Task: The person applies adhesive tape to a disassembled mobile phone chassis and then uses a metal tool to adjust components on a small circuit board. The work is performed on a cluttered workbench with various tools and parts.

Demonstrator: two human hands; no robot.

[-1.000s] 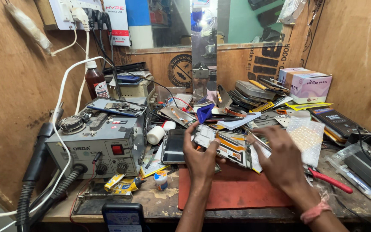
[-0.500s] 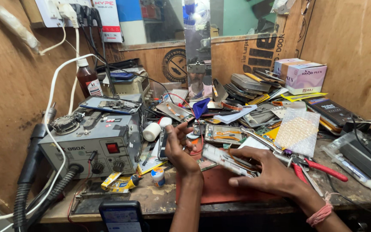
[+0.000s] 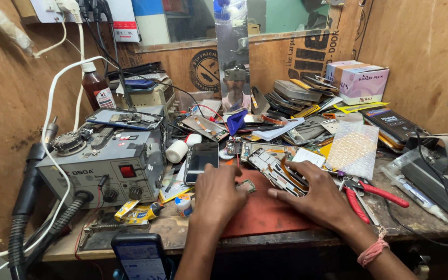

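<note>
Both hands press on the red mat (image 3: 265, 215): right hand (image 3: 321, 199) clamps the opened phone (image 3: 278, 173) to steady it, left hand (image 3: 219, 194) rests beside a small board (image 3: 246, 186), its grip unclear.

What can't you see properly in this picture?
- Head view: left hand covers whatever lies under its palm beside the small green board.
- Right hand hides the near end of the opened phone.
- The bottom edge cuts off the propped phone.
</note>
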